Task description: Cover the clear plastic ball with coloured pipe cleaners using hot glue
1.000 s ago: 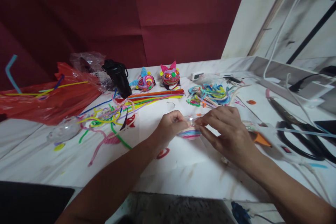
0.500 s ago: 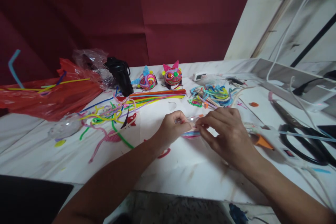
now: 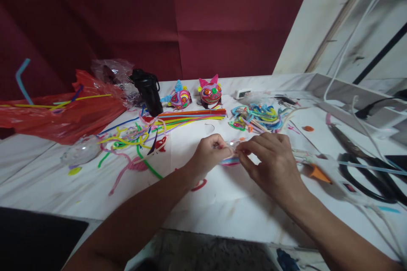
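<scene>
Between my two hands, over a white sheet, is a small clear piece with pink and blue strips (image 3: 230,161) along its lower edge. My left hand (image 3: 212,152) is curled around its left side, thumb and forefinger pressed together. On its right side my right hand (image 3: 270,156) pinches with thumb and forefinger, the back of the hand facing up. The fingers hide much of the piece. Behind them lies a bundle of coloured fuzzy sticks (image 3: 190,115). Two decorated heads stand farther back, one with pink ears (image 3: 210,92), one with a blue horn (image 3: 180,98).
Loose coloured stems (image 3: 133,137) and a clear plastic shell (image 3: 81,151) lie left, near a red bag (image 3: 70,114) and black bottle (image 3: 149,93). At right are curled stems (image 3: 260,115), an orange cone (image 3: 319,173), large scissors (image 3: 362,156), a power strip and cables.
The camera view has shifted slightly, so the background sits a little farther right. Both hands keep nearly the same pose around the piece.
</scene>
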Motion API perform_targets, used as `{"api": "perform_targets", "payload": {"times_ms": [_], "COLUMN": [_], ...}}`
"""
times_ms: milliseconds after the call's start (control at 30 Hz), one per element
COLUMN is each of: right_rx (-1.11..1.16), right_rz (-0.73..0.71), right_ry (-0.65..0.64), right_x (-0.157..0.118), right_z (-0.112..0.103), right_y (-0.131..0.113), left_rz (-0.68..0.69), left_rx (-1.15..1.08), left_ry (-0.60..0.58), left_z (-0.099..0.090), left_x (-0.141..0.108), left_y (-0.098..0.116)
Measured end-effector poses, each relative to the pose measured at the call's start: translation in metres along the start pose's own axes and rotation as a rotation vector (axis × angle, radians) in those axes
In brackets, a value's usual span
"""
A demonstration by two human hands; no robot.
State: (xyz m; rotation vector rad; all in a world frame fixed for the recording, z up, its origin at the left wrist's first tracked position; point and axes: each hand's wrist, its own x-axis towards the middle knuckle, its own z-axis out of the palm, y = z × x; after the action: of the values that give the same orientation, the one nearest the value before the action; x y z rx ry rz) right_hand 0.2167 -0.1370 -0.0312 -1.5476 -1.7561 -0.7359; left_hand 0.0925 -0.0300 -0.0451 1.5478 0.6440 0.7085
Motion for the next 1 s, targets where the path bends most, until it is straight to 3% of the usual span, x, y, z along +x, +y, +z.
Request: {"api": "perform_targets", "payload": {"times_ms": [200,367,500,700,867,1000], "right_rx": [0.086,0.3,0.26,0.158,0.079,0.147], "right_rz": [-0.005,0.103,0.2,0.439,0.541,0.657], "right_ry": [0.058,0.055,0.071,-0.064,-0.142,-0.238], "right_x": [-0.001,-0.004,-0.012,-0.034,-0.054,-0.073], "right_z": [-0.005,-0.013,-0.023,-0.047,-0.063,-0.071], "right_y": [-0.001,0.005,0.017,0.038,0.046,0.051], "left_rz": [-0.048,-0.101,-0.128,-0.118,-0.11,-0.094], "left_rx": [-0.106,-0.208,-0.234,-0.238,-0.22,-0.215], "left_ry": [-0.016,-0.021,-0.01,-0.02,0.003,0.022], "left_z": [-0.002,-0.003,-0.004,-0.005,-0.005,-0.008], "left_x": [0.002,0.004,0.006,0.008,0.009,0.012], "left_y": [0.004,0.003,0.002,0.004,0.011,0.014]}}
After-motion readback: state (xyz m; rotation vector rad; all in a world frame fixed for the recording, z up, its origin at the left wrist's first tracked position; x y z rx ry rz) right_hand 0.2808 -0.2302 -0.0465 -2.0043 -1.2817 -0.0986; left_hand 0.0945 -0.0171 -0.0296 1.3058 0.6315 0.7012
